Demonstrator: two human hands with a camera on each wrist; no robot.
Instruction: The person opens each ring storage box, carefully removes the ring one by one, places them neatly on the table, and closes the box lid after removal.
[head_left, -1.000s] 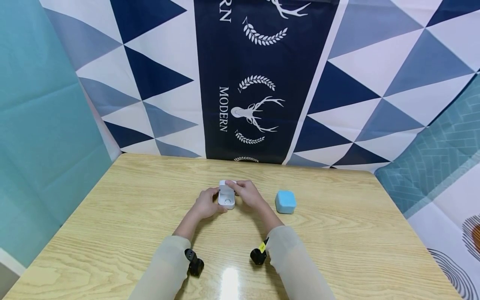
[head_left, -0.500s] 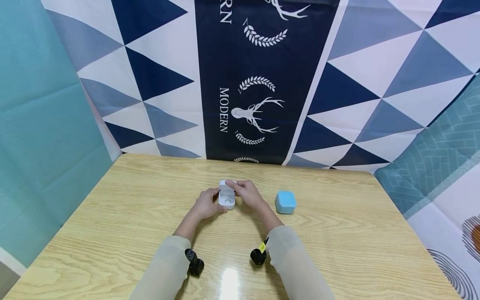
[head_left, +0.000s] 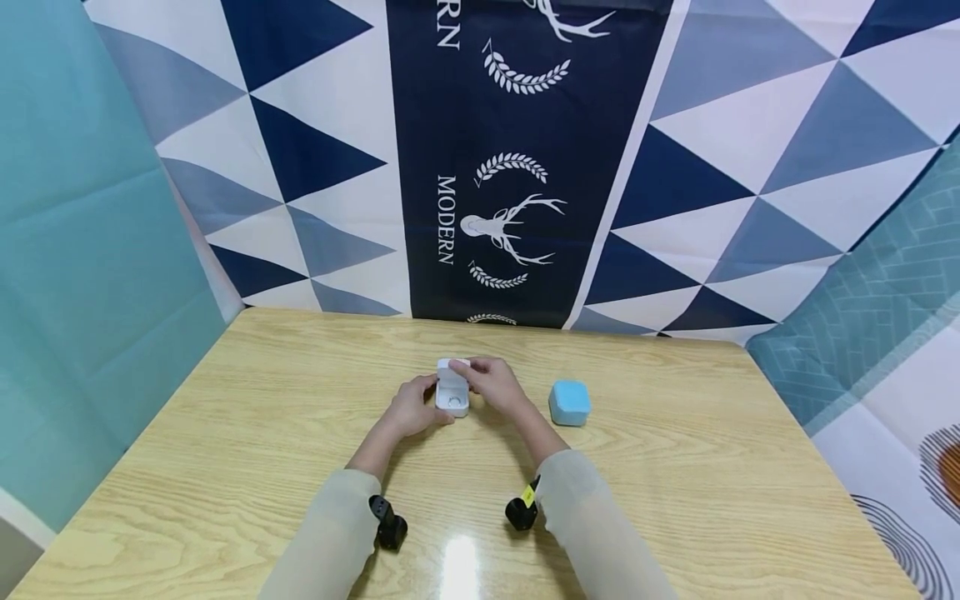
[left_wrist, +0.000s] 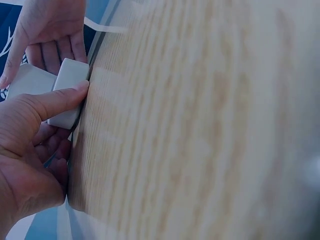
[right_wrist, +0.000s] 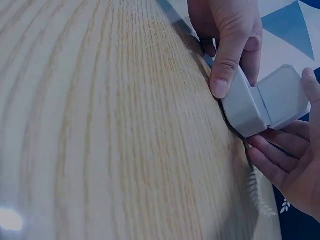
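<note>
A small white ring box [head_left: 452, 387] stands on the table with its hinged lid raised. Inside its base lies a small ring-shaped thing [head_left: 454, 402]. My left hand [head_left: 409, 408] holds the base [right_wrist: 241, 111] from the left, thumb along the front and fingers round the far side. From the right, my right hand [head_left: 495, 385] holds the lid [right_wrist: 286, 95], its thumb at the lid's inner face and top edge and its fingers behind. In the left wrist view, the left thumb [left_wrist: 67, 99] presses across the front of the base.
A light blue rounded cube [head_left: 570, 403] sits on the wooden table [head_left: 675, 467] to the right of the right hand. Behind the table's far edge hangs a patterned cloth [head_left: 330, 167], with a teal cloth [head_left: 97, 250] on the left side.
The view has shifted very slightly. Both hands keep their hold on the ring box, and its lid stays raised.
</note>
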